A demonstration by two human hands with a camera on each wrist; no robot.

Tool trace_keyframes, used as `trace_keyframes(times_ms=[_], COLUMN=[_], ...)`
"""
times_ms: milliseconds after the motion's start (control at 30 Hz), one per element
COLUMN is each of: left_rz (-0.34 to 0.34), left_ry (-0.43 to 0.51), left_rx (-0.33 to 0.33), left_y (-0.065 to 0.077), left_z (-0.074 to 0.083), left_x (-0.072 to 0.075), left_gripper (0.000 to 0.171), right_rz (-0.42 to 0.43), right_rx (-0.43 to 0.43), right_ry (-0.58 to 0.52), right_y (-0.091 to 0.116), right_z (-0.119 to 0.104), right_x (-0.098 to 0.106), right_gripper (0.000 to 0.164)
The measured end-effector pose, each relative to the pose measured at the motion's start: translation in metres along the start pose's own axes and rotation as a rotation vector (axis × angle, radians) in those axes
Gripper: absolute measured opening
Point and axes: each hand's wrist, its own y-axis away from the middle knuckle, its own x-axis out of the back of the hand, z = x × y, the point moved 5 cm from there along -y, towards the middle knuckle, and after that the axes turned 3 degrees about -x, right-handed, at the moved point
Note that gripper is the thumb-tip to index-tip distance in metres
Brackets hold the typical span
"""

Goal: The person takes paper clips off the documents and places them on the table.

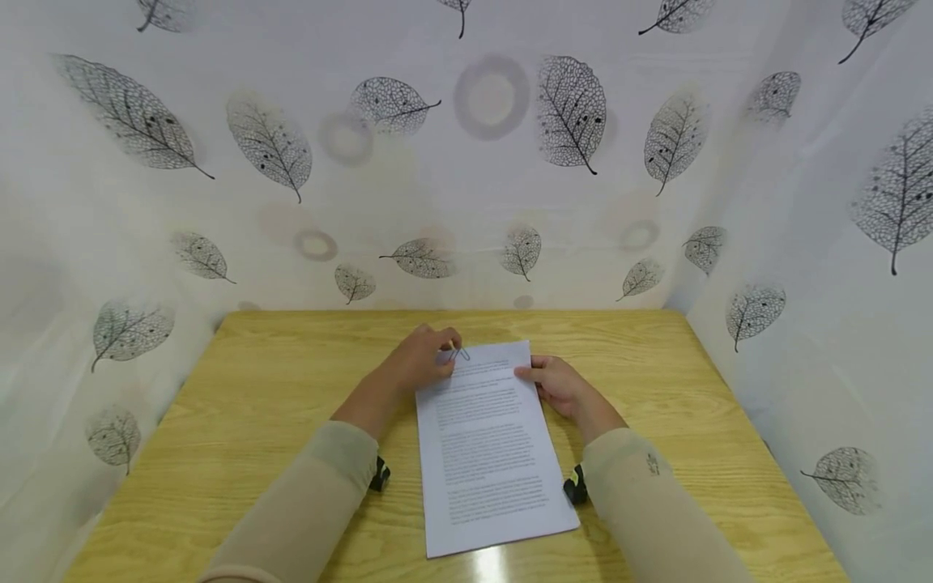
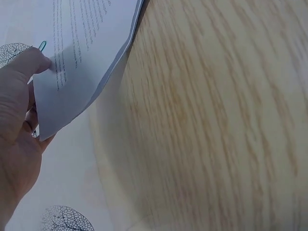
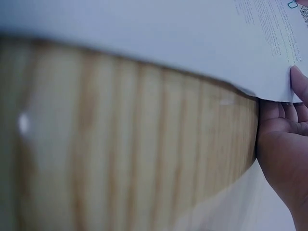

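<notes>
A stack of printed paper sheets (image 1: 488, 453) lies lengthwise before me, with its far end raised between my hands. At its top left corner my left hand (image 1: 423, 358) pinches a greenish wire paper clip (image 1: 459, 354) against the top edge. The left wrist view shows the thumb (image 2: 38, 61) on the top sheet, the clip's loop (image 2: 43, 45) jutting out beside it, and fingers partly hidden behind the paper. My right hand (image 1: 561, 385) grips the right edge near the top corner, thumb (image 3: 298, 84) on top and fingers underneath.
The stack is over a wood-grain table (image 1: 291, 364). A pale curtain (image 1: 437, 186) with leaf prints hangs behind the table's far edge and along both sides. Dark bands (image 1: 576, 484) show at both wrists, close to the paper.
</notes>
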Motion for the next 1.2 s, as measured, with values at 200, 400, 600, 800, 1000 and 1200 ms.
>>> trace_keyframes(times_ms=[200,400,600,800,1000,1200], left_rz=[-0.019,-0.040,-0.059,-0.082,-0.069,-0.023], left_ry=[0.007,-0.036,-0.014,-0.049,-0.074,-0.107], left_rx=[-0.047,-0.117,-0.138,-0.168,-0.214,-0.317], left_y=[-0.0019,-0.0015,0.0003,0.0008,0.0011,0.0010], left_z=[-0.0017,0.0008,0.0026,0.0009,0.0015,0.0039], left_x=[0.0013,0.0036,0.0065,0.0055,0.0061,0.0050], left_gripper=[0.022,0.022,0.022,0.023,0.025,0.022], right_rz=[0.003,0.002,-0.002,-0.012,-0.008,-0.005], right_rx=[-0.007,-0.012,-0.011,-0.012,-0.007,-0.007], right_ry=[0.001,0.015,0.009,0.009,0.021,0.019], right_y=[-0.0034,-0.0034,-0.0042,-0.0042,-0.0016,-0.0002], right_z=[0.0033,0.0039,0.0044,0.0073,0.0062,0.0030], right_x=[0.0012,0.0022,0.0034,0.0029,0.0026,0.0025], right_gripper=[0.042,0.042,0.041,0.041,0.041,0.042])
